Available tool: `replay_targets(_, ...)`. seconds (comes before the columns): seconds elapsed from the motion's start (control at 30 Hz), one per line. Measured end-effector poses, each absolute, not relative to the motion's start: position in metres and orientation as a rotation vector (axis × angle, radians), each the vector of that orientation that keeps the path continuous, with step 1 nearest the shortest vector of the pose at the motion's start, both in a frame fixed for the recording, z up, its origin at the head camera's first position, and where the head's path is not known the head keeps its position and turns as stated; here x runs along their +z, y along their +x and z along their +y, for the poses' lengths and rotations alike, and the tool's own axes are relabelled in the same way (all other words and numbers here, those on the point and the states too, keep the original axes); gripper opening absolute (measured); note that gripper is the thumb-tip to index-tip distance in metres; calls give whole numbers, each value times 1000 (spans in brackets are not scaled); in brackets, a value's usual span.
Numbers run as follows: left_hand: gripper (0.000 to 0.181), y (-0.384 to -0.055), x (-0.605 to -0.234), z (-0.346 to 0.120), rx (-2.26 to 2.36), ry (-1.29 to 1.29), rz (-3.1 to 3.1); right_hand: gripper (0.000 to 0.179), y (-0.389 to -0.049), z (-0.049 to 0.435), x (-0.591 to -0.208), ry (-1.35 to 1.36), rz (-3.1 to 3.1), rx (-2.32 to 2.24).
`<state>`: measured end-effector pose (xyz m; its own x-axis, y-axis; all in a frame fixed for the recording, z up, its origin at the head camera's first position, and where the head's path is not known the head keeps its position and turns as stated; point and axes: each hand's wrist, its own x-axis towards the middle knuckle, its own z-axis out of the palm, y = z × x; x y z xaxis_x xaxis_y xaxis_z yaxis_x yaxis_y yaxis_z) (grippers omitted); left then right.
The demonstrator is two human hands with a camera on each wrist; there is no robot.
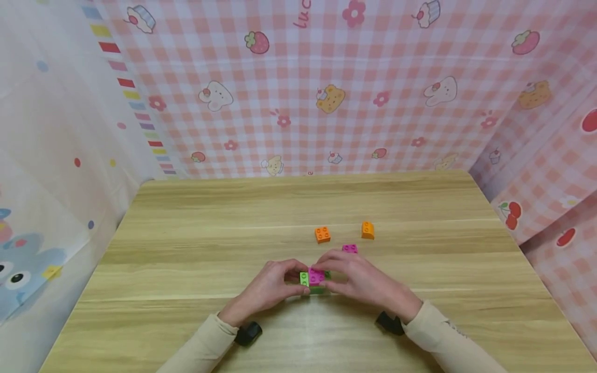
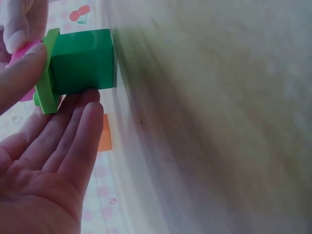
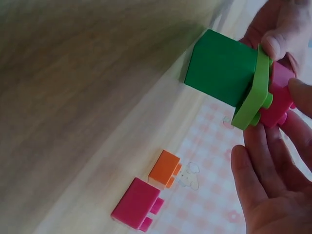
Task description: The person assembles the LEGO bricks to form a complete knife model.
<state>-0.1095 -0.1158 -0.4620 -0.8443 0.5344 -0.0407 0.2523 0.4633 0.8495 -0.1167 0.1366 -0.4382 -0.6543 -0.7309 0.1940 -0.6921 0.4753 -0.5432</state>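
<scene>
A small stack of toy building bricks stands on the table between the two hands. At its base is a dark green block (image 2: 83, 61); across that lies a thin light green plate (image 3: 252, 100) with studs, sticking out past the block on both sides. On top sits a pink brick (image 1: 316, 278). My left hand (image 1: 275, 282) holds the stack from the left, thumb at the near edge of the plate and fingers behind. From the right, my right hand (image 1: 359, 277) pinches the pink brick between thumb and fingers.
Beyond the hands lie a square orange brick (image 1: 322, 234), an orange brick with a curved side (image 1: 368, 230), and a second pink brick (image 1: 350, 249) close behind the right hand. A checked cloth (image 1: 298, 129) hangs along the back edge of the wooden table (image 1: 196, 228).
</scene>
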Motion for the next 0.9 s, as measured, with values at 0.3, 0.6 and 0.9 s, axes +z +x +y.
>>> replay_targets(0.3,33,-107,-462,-114,1297,674,2441,28,-115,134,-440,-1388,2639,-950)
replay_targets(0.6,32,-107,-462,-115,1223,746,2517,31,-116,132,-438,-1285,2616,-963)
replay_targets(0.9,39,-110,-458,-115,1157,814,2549,52,-120,149,-439,-932,2600,-1034)
